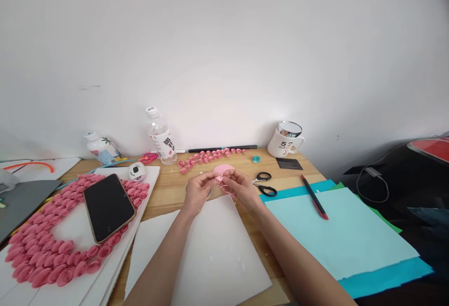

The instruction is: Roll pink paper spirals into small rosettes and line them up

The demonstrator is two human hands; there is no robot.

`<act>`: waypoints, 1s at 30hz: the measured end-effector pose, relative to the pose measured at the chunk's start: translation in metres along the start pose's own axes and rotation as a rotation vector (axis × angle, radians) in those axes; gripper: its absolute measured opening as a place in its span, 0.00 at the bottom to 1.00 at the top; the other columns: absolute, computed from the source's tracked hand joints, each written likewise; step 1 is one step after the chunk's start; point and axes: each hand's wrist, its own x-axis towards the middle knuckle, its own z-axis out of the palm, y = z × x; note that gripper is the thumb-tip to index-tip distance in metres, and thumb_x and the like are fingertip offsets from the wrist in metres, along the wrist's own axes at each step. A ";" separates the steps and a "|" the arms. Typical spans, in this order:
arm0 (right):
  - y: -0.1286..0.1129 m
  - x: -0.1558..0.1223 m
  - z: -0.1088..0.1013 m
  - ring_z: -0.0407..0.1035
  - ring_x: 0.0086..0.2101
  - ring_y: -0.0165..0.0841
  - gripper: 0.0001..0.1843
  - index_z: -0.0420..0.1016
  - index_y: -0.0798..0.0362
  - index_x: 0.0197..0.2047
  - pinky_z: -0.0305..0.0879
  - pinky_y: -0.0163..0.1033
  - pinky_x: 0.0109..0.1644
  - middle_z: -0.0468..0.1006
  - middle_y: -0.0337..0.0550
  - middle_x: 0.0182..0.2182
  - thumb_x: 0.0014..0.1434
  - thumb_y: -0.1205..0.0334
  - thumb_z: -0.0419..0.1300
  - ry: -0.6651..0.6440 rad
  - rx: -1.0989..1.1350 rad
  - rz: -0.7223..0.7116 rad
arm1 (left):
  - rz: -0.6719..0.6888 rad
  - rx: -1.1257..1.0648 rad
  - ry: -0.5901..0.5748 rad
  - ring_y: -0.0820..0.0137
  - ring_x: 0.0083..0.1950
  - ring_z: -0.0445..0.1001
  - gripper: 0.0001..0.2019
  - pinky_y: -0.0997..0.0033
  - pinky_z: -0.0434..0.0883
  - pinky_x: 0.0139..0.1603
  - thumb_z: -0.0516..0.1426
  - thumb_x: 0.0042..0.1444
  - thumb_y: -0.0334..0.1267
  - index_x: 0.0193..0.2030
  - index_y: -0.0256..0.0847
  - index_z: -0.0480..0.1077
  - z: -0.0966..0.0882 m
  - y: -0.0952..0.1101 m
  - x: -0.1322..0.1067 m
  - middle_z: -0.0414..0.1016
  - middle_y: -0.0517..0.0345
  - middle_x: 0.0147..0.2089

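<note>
Between the fingertips of my left hand (pixel 199 191) and my right hand (pixel 243 188) is a small strip of pink paper (pixel 220 179), pinched from both sides. Behind the fingers lies a rounded pink paper piece (pixel 223 169). Below my hands a white sheet (pixel 213 254) with small whitish specks rests on the wooden table (pixel 168 191). Scissors with black handles (pixel 267 191) lie just right of my right hand, their blades partly hidden by it. A row of small rolled pink paper flowers (pixel 206 156) runs along the table behind my hands.
At left, a phone (pixel 109 207) lies on a ring of pink paper flowers (pixel 45 250) on white board. A plastic bottle (pixel 162 140) and a mug (pixel 286 140) stand by the wall. On the right, a red-and-black pen (pixel 315 197) lies on light blue paper (pixel 343 236).
</note>
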 end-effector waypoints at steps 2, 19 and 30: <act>0.001 0.001 0.000 0.67 0.26 0.28 0.17 0.68 0.53 0.29 0.65 0.35 0.32 0.71 0.38 0.25 0.39 0.53 0.67 0.007 0.013 0.010 | -0.014 -0.014 0.009 0.69 0.37 0.73 0.09 0.70 0.68 0.41 0.61 0.42 0.38 0.32 0.39 0.75 0.001 0.001 -0.001 0.78 0.57 0.34; 0.001 -0.003 0.001 0.70 0.25 0.32 0.18 0.76 0.56 0.28 0.70 0.41 0.35 0.75 0.43 0.22 0.44 0.48 0.63 0.074 -0.304 -0.050 | 0.036 0.179 0.019 0.66 0.37 0.74 0.07 0.68 0.68 0.43 0.60 0.44 0.37 0.30 0.40 0.76 0.000 0.000 0.001 0.78 0.56 0.34; 0.009 0.002 -0.006 0.71 0.24 0.33 0.20 0.75 0.55 0.31 0.70 0.43 0.35 0.76 0.43 0.22 0.46 0.45 0.61 0.006 -0.368 -0.063 | -0.002 0.120 -0.040 0.65 0.39 0.73 0.09 0.67 0.67 0.45 0.60 0.43 0.39 0.31 0.38 0.76 -0.004 0.002 0.002 0.78 0.54 0.34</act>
